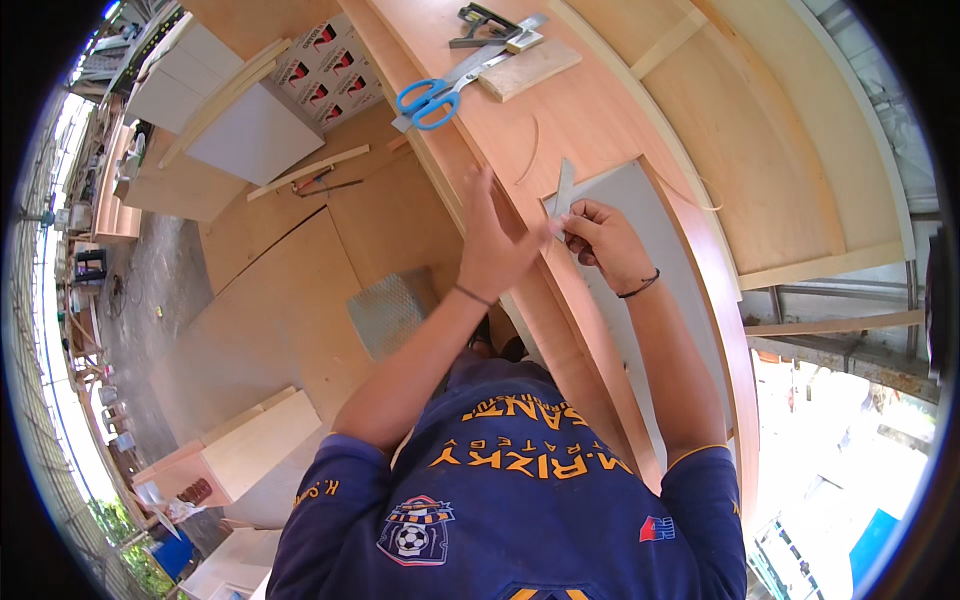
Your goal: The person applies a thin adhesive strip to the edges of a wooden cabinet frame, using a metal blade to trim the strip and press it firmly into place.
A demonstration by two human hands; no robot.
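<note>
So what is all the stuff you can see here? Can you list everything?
scissors: one, blue handles, on the wooden board up top
metal square: one, grey, beside the scissors
wood block: one, pale, beside the scissors
wooden board: one, long, brown, the work surface
grey sheet: one, lying on the board by the edge
grey strip: one, thin, held upright over the sheet's corner
white panels: several, upper left
printed boxes: a stack, white, red and black, upper left
left hand: one, fingers raised, next to the strip
right hand: one, pinching the strip
</note>
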